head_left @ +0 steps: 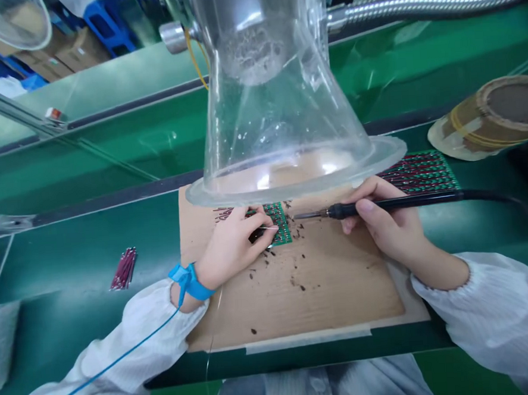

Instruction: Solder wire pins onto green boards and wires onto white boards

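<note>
My right hand (pixel 393 228) is closed around the black handle of a soldering iron (pixel 429 199), whose metal tip points left, just right of a green circuit board (pixel 282 223). My left hand (pixel 233 241) rests over the board's left part, fingers pinched on a thin solder wire (pixel 269 227) that sticks out over the board. A blue wrist strap (pixel 192 282) with a cord circles my left wrist. Short dark red wires (pixel 222 214) lie beyond that hand, partly under the fume hood's rim. My left fingers hide much of the board.
A clear fume hood (pixel 281 119) hangs low over the cardboard sheet (pixel 341 288), which carries dark specks. Left lies a bundle of red wires (pixel 124 269). Right stand green boards with red wires (pixel 436 172) and a tan, round container (pixel 487 118). A flexible metal tube (pixel 426 4) crosses behind.
</note>
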The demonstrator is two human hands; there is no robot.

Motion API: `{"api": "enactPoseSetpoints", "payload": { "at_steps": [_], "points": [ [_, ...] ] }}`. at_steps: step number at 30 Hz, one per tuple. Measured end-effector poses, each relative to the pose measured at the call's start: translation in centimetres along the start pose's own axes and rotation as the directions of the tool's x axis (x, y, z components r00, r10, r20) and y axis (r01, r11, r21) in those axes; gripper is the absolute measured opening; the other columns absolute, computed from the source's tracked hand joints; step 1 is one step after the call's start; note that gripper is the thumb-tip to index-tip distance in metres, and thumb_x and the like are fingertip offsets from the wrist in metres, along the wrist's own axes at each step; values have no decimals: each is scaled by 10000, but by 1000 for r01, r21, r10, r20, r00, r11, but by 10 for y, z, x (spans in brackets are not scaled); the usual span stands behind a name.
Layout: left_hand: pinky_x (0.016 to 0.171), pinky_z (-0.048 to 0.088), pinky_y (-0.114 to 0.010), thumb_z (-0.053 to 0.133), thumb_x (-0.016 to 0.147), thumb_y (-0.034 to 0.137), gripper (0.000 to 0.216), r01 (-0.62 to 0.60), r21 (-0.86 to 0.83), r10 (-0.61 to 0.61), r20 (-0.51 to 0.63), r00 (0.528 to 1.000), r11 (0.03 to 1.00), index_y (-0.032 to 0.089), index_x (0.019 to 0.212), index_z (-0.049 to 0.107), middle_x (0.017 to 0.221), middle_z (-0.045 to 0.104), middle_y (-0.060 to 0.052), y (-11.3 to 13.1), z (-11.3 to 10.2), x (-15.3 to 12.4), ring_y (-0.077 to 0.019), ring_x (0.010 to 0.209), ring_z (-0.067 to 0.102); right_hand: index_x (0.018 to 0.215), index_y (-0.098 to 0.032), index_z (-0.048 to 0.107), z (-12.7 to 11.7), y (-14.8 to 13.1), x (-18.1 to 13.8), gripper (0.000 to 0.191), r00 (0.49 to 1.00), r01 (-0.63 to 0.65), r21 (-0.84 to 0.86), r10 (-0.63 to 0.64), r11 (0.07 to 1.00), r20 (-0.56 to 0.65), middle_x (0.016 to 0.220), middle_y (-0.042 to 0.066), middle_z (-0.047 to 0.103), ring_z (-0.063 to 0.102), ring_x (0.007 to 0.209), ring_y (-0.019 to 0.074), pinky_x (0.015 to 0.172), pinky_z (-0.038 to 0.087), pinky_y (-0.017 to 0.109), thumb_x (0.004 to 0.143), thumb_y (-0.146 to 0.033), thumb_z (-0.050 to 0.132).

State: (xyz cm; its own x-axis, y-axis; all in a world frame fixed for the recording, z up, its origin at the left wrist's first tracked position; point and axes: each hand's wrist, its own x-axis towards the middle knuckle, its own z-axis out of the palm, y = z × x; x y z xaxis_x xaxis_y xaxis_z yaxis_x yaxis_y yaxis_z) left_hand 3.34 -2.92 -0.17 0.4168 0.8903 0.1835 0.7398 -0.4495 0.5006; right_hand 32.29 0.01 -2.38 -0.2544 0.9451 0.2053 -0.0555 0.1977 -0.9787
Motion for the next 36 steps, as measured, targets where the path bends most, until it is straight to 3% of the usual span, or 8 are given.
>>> {"api": "enactPoseSetpoints", "payload": {
  "at_steps": [6, 11, 18, 21, 27, 36],
  "points": [
    [752, 553, -320, 668, 990, 253, 123, 15, -68, -13, 34, 999, 998, 190, 892, 706, 1202, 702, -92, -5, 0, -1, -202, 937, 695, 1022, -308, 724, -5, -1, -5, 86, 997, 30, -130, -20, 991, 79, 667, -8, 696, 658, 551, 175, 505, 508, 323, 1009, -358, 655],
    [861, 566, -361, 644, 1014, 286, 136, -15, -21, 16, 25, 1000, 1000, 201, 922, 698, 1258, 691, -67, -9, 2, -4, -159, 833, 678, 981, -322, 717, -8, 2, -7, 94, 992, 40, -127, -25, 991, 122, 697, -8, 701, 659, 577, 175, 517, 514, 334, 1021, -341, 635],
    [1033, 541, -390, 631, 1021, 272, 89, -77, 1, 77, 32, 997, 997, 207, 992, 685, 1263, 664, -65, -15, 5, -6, -205, 1074, 676, 1082, -342, 706, -9, 4, -9, 112, 987, 41, -120, -21, 992, 162, 700, -30, 701, 625, 521, 159, 439, 467, 311, 976, -377, 706],
    [998, 552, -372, 648, 1012, 282, 94, -50, -15, 51, 37, 998, 999, 207, 967, 682, 1245, 672, -54, -13, 6, -5, -191, 1024, 676, 1064, -339, 711, -8, 2, -9, 95, 987, 26, -141, -4, 990, 158, 685, -31, 693, 624, 522, 159, 453, 477, 311, 982, -385, 699],
    [711, 539, -313, 634, 1010, 287, 151, 72, -42, -68, 96, 993, 997, 203, 891, 676, 1027, 707, -48, -8, 5, -2, -157, 758, 629, 1026, -363, 728, -7, -4, -6, 238, 985, 20, -222, 18, 975, 169, 674, -14, 686, 565, 481, 183, 406, 413, 355, 933, -580, 699],
    [865, 552, -333, 611, 1030, 287, 151, 16, -61, -10, 83, 996, 998, 202, 918, 666, 1039, 708, -43, -10, 5, -2, -190, 918, 667, 1010, -350, 732, -6, -5, -4, 181, 983, 82, -286, -31, 955, 179, 729, 14, 710, 586, 539, 186, 441, 443, 340, 939, -516, 717]
  ]
}}
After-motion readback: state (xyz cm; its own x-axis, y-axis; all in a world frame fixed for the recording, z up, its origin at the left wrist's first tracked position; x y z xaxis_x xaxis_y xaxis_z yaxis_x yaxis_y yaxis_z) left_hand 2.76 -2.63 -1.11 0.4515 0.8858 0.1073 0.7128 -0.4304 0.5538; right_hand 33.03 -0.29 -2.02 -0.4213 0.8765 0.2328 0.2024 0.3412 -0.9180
